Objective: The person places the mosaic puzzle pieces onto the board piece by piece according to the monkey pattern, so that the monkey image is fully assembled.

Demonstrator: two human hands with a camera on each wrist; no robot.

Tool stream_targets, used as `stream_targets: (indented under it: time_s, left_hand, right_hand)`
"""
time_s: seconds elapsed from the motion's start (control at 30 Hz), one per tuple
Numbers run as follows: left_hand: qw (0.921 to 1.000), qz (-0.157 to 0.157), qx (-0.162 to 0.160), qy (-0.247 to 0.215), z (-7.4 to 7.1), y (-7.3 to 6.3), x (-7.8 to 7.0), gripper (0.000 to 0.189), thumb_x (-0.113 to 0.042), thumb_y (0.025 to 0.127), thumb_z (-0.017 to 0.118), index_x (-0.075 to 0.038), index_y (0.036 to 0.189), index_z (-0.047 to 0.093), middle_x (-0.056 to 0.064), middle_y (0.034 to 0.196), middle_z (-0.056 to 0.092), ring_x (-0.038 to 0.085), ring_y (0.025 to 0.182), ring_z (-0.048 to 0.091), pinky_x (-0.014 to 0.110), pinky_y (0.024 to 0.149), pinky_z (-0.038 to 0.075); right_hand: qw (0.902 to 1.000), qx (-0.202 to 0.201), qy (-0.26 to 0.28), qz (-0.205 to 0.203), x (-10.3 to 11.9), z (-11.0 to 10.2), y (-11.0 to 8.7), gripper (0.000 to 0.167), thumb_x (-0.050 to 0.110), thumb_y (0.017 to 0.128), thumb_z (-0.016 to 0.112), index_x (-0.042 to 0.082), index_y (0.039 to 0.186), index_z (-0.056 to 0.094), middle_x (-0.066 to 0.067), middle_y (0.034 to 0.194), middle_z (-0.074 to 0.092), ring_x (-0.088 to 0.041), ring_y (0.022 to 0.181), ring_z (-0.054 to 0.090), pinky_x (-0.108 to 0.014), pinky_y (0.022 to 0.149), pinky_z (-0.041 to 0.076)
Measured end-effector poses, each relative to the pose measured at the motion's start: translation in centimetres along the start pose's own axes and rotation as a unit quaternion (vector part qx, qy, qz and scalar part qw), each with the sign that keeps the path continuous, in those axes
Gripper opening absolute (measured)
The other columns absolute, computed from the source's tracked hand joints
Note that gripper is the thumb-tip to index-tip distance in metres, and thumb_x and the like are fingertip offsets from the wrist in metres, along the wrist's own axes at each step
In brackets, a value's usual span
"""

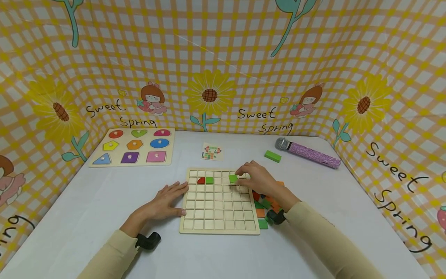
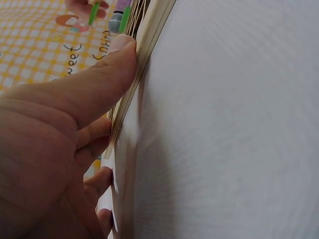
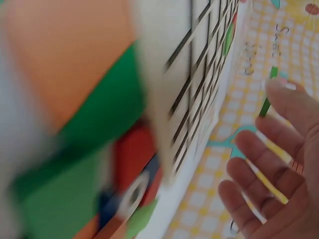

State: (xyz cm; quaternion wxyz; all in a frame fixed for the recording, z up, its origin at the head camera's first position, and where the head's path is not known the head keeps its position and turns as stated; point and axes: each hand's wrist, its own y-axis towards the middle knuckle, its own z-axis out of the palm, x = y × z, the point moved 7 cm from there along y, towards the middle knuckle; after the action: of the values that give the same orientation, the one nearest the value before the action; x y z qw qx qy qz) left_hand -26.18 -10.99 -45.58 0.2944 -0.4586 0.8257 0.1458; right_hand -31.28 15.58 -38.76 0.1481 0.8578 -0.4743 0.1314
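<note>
My right hand (image 1: pixel 258 179) pinches a green square tile (image 1: pixel 233 178) between thumb and fingers, over the upper right of a wooden grid board (image 1: pixel 219 215). The right wrist view shows this tile (image 3: pixel 265 106) edge-on at the thumb, held apart from the board. In the board's upper left sit a red rounded tile (image 1: pixel 201 180) and, beside it, another green square tile (image 1: pixel 209 180). With fingers extended, my left hand (image 1: pixel 163 202) rests along the board's left edge. The left wrist view has its thumb (image 2: pixel 107 67) touching the rim.
Loose tiles in orange (image 1: pixel 260 212), green (image 1: pixel 263 224) and red lie piled along the board's right side, partly under my right wrist. Behind are a patterned picture card (image 1: pixel 211 152), a knobbed shape puzzle (image 1: pixel 116 157), a green block (image 1: pixel 273 156) and a purple glittery microphone (image 1: pixel 311 154).
</note>
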Motion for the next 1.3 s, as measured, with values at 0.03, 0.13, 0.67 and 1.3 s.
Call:
stream_targets:
  time_s: [0.03, 0.13, 0.67, 1.3]
  left_hand:
    - [1.0000, 0.000, -0.001, 0.001, 0.0, 0.0, 0.0, 0.080, -0.031, 0.082, 0.071, -0.005, 0.147, 0.032, 0.011, 0.156, 0.026, 0.038, 0.146, 0.014, 0.061, 0.117, 0.005]
    - [1.0000, 0.000, -0.001, 0.002, -0.1, 0.0, 0.0, 0.080, -0.031, 0.082, 0.071, -0.006, 0.147, 0.032, 0.011, 0.156, 0.027, 0.037, 0.146, 0.015, 0.061, 0.117, 0.005]
    - [1.0000, -0.007, -0.001, 0.002, 0.0, 0.1, 0.1, 0.081, -0.032, 0.082, 0.072, -0.006, 0.147, 0.032, 0.009, 0.157, 0.026, 0.037, 0.146, 0.014, 0.062, 0.116, 0.005]
    - [1.0000, 0.000, -0.001, 0.006, 0.1, 0.1, 0.2, 0.080, -0.031, 0.082, 0.072, -0.005, 0.146, 0.033, 0.010, 0.156, 0.027, 0.037, 0.146, 0.015, 0.062, 0.116, 0.006]
  right_hand:
    - [1.0000, 0.002, -0.003, 0.003, 0.4, 0.2, 0.4, 0.029, 0.029, 0.085, 0.070, 0.012, 0.108, 0.068, -0.006, 0.103, 0.066, -0.026, 0.099, 0.055, -0.040, 0.083, 0.050]
    - [0.9995, 0.013, -0.024, 0.016, 1.3, 0.9, 1.6, 0.029, 0.030, 0.084, 0.070, 0.012, 0.107, 0.069, -0.006, 0.101, 0.066, -0.025, 0.098, 0.055, -0.040, 0.083, 0.051]
    - [0.9945, 0.042, -0.072, 0.063, 2.0, 3.9, 4.4, 0.022, 0.033, 0.084, 0.071, 0.014, 0.096, 0.071, 0.000, 0.086, 0.065, -0.016, 0.082, 0.053, -0.031, 0.069, 0.047]
    - [0.9921, 0.045, -0.103, 0.054, 2.0, 4.6, 4.8, 0.023, 0.037, 0.081, 0.073, 0.017, 0.092, 0.073, 0.002, 0.087, 0.063, -0.015, 0.078, 0.049, -0.029, 0.064, 0.044]
